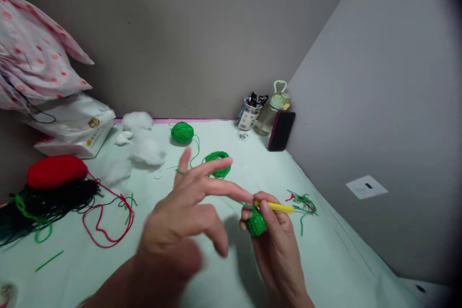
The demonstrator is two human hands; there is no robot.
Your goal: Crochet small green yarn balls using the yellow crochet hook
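The right hand (276, 245) pinches both a green crocheted piece (255, 224) and a yellow-handled crochet hook (277, 207), its handle pointing toward two o'clock from the piece. The left hand (176, 216) is spread, pinching nothing, one extended fingertip close to the hook's head; whether they touch, I cannot tell. Green yarn (180, 172) crosses its raised finger; if that finger relaxes, tension could go slack and the loop might slip off. Since one hand carries both, a loosened pinch could let the hook slide out. At eleven o'clock, a loose coil of green yarn (218, 175) could tangle under a sharp pull; yarn scraps (305, 204), near three o'clock, might snag the handle.
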